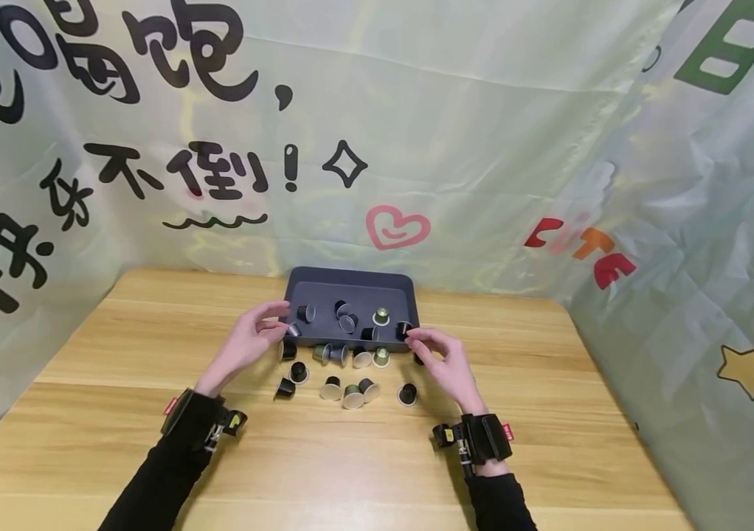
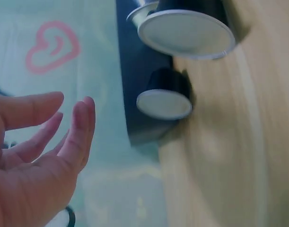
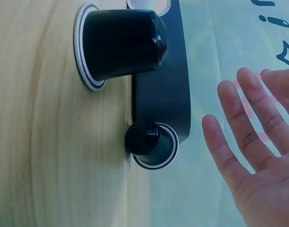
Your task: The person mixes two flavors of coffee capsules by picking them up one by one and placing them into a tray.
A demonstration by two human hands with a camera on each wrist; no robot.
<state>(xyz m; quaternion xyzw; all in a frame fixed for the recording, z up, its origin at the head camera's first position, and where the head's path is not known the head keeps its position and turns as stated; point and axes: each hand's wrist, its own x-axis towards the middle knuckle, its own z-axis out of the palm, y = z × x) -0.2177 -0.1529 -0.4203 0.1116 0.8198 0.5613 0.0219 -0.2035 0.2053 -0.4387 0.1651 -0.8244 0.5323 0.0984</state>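
Observation:
A dark rectangular tray holds several coffee capsules, among them a green one and a black one. My left hand hovers at the tray's left edge, fingers loosely bent with nothing between them; a grey-blue capsule lies just beside the fingertips. At the tray's right edge, my right hand has its fingertips right by a black capsule. In the right wrist view, that hand's spread fingers show no capsule among them.
More capsules lie on the wooden table before the tray, including a green one, a black one standing on its rim and a tipped black one. A printed cloth hangs behind the table.

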